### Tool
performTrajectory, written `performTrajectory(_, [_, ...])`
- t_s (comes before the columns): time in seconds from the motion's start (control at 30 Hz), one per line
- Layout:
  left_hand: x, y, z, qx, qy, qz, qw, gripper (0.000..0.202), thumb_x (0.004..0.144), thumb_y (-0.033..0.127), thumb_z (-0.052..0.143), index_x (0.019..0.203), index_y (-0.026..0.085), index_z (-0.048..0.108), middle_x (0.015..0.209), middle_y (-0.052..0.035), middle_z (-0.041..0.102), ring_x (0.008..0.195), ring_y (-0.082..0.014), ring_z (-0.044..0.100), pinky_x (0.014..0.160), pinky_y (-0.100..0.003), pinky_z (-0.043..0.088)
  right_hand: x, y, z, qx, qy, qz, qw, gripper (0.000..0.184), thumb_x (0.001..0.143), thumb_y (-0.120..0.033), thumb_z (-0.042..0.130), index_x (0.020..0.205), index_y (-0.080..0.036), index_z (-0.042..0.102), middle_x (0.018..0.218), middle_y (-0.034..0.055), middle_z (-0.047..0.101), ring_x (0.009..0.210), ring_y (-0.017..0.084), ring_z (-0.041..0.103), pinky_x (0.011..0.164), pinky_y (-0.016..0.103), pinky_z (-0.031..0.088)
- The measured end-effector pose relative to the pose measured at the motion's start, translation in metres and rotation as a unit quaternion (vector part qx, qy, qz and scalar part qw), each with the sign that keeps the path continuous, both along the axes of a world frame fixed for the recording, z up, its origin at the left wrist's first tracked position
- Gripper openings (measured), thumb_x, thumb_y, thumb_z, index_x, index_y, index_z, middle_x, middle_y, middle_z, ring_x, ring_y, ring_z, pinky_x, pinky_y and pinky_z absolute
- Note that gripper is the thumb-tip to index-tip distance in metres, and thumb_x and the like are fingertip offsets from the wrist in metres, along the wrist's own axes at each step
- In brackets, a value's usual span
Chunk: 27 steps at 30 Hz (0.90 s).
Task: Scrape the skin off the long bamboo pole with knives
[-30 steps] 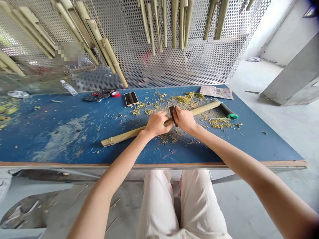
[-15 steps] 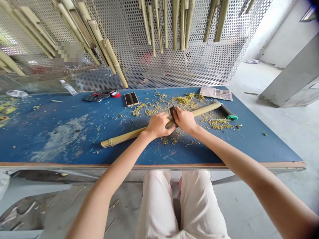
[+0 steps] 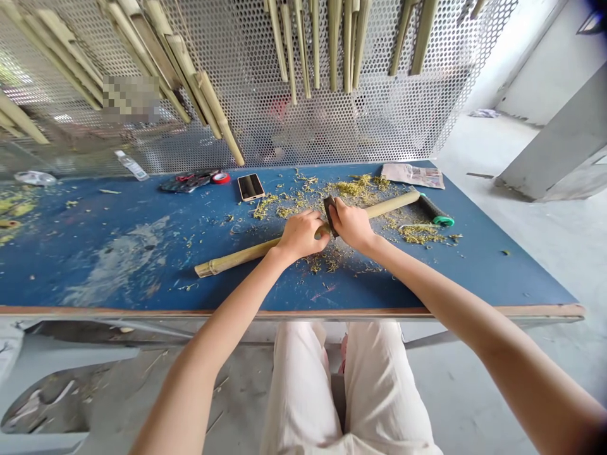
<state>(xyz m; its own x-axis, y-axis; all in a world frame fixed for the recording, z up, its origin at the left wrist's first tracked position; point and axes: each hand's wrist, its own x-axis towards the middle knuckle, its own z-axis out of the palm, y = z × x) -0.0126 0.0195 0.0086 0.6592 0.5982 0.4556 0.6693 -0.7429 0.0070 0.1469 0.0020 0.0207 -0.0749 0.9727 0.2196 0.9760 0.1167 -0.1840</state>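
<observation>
A bamboo pole (image 3: 241, 257) lies slantwise on the blue table (image 3: 265, 294), its far right end resting by a black-and-green handle (image 3: 432, 210). My left hand (image 3: 303, 235) is wrapped over the middle of the pole. Just right of it, my right hand (image 3: 351, 222) grips a dark flat block (image 3: 331, 216), which looks like a sanding block, against the pole. The block stands on edge across the bamboo. My fingers hide the part of the pole between the hands.
Yellowish shavings (image 3: 358, 186) lie around the pole. Along the back are a phone (image 3: 250, 188), red tape (image 3: 220, 178), a dark bag (image 3: 187, 182), a bottle (image 3: 131, 165) and a paper sheet (image 3: 412, 175). Bamboo pieces (image 3: 334, 44) hang on a perforated metal panel (image 3: 294, 136).
The dark block and my right hand have shifted very slightly up along with a small tilt. My left hand stays on the pole, and the whole view has moved a little.
</observation>
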Motion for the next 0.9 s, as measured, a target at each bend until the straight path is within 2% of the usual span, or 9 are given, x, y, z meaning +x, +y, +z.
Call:
performTrajectory(0.13, [0.001,0.0,0.0,0.004,0.017,0.005,1.0,0.016,0.085,0.024,0.063,0.074,0.017,0.072,0.082,-0.0102,0.068,0.087,-0.026,0.063,0.072,-0.039,0.048,0.0,0.0,0.0,0.002,-0.013,0.002,1.0,0.037,0.109,-0.028,0.019,0.12,-0.013,0.051,0.095,0.013,0.075,0.079,0.022,0.068,0.061,0.03,0.028])
performTrajectory(0.3, [0.0,0.002,-0.003,-0.007,0.003,0.016,1.0,0.026,0.096,0.021,0.054,0.08,0.017,0.074,0.086,-0.0118,0.069,0.09,-0.0262,0.065,0.075,-0.039,0.049,0.0,0.0,-0.005,0.011,-0.042,0.015,0.999,0.039,0.108,-0.028,0.02,0.124,-0.01,0.05,0.091,0.0144,0.075,0.08,0.024,0.07,0.063,0.029,0.03])
performTrajectory(0.57, [0.0,0.009,-0.009,-0.035,-0.025,0.058,0.997,0.024,0.098,0.019,0.053,0.086,0.016,0.074,0.09,-0.0109,0.071,0.09,-0.0253,0.068,0.071,-0.035,0.049,-0.002,-0.001,-0.007,0.016,-0.051,0.006,0.999,0.038,0.108,-0.028,0.021,0.126,-0.011,0.05,0.092,0.0143,0.075,0.081,0.024,0.071,0.061,0.03,0.029])
performTrajectory(0.9, [-0.001,0.012,-0.016,-0.046,-0.046,0.047,0.997,0.024,0.102,0.018,0.048,0.091,0.017,0.07,0.095,-0.0102,0.07,0.085,-0.0217,0.067,0.066,-0.031,0.044,-0.002,-0.003,-0.01,0.013,-0.046,0.008,0.999,0.039,0.108,-0.026,0.019,0.126,-0.009,0.05,0.092,0.0158,0.075,0.082,0.025,0.071,0.062,0.029,0.031])
